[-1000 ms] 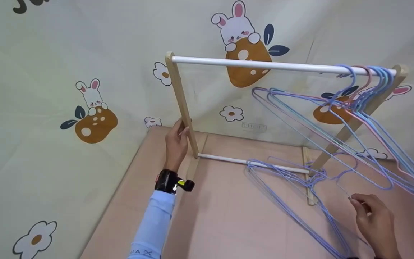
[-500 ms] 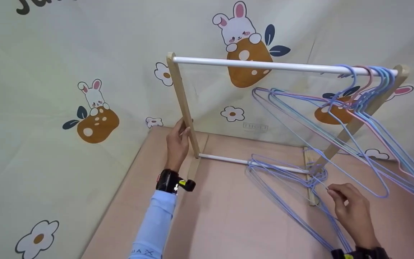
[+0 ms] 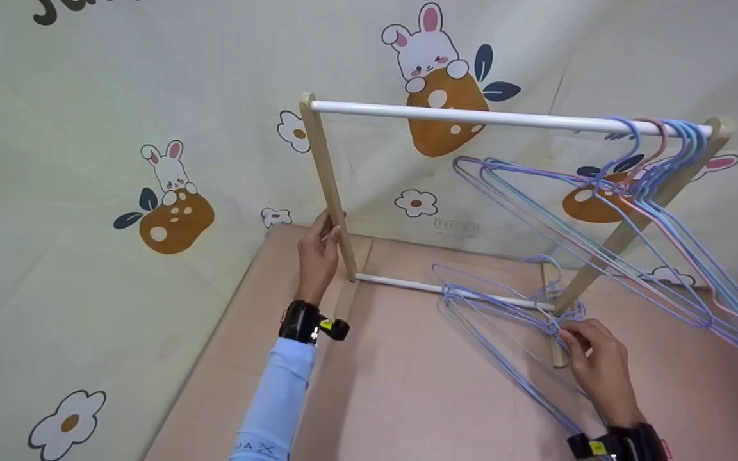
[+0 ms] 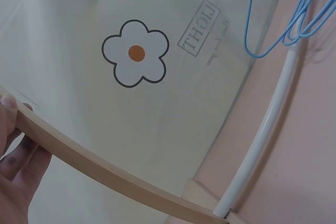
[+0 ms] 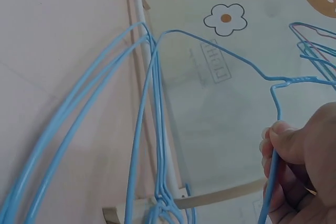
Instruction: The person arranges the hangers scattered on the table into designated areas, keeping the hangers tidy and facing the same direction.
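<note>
My left hand [image 3: 319, 256] grips the left wooden post [image 3: 324, 173] of a small clothes rack, low down, with the thumb on the near side. My right hand [image 3: 599, 365] pinches one shoulder of a blue wire clothes hanger [image 5: 287, 81] between thumb and fingers. That hanger's hook stands up near the foot of the right post, above the lower bar. Beneath it, a bunch of blue hangers [image 3: 497, 358] lies across the rack's white lower bar [image 3: 401, 282]. Part of the held hanger merges with this bunch in the head view.
Several blue, pink and teal hangers [image 3: 670, 224] hang at the right end of the white top rail [image 3: 446, 115], against the right wooden post [image 3: 612, 246]. Behind the rack is a printed rabbit backdrop [image 3: 228, 77]. The rack stands on a pink surface [image 3: 420, 397].
My right hand has moved left with the pinched hanger, whose hook has gone from the rack's right side to above the lower bar. The left hand keeps its grip on the post.
</note>
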### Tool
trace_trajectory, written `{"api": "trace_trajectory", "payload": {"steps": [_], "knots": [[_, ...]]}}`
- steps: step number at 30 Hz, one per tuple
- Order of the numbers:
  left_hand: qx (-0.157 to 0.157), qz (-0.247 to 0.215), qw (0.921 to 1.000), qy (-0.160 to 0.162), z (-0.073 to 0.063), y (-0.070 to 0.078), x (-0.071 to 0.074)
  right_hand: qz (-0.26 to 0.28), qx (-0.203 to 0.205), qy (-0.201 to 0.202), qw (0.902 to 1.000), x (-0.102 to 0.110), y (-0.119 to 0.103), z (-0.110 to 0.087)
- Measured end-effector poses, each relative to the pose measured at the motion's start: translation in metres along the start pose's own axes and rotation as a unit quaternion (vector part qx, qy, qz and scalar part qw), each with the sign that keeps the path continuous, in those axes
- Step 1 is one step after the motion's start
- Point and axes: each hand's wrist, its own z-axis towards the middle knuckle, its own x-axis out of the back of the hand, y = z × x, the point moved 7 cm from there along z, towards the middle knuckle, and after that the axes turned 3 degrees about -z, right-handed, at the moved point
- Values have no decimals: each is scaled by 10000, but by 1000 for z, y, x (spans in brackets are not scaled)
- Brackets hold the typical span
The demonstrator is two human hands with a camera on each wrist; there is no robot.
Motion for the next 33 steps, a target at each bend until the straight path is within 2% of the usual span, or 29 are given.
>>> {"api": "trace_trajectory", "payload": {"steps": [6, 17, 22, 26, 33], "knots": [[-47, -6, 10000, 18, 0, -2, -2, 34, 279, 111, 9995, 0, -13, 9], [56, -116, 9999, -41, -1, -4, -5, 75, 639, 243, 9976, 7, -48, 27], [-60, -55, 10000, -6, 0, -2, -3, 49, 851, 524, 9950, 13, -63, 34], [-172, 17, 9998, 56, 1, 1, -1, 73, 1169, 877, 9892, 24, -78, 42], [-42, 99, 9999, 24, 2, 0, 1, 20, 1555, 1268, 9797, 45, -103, 53]]}}
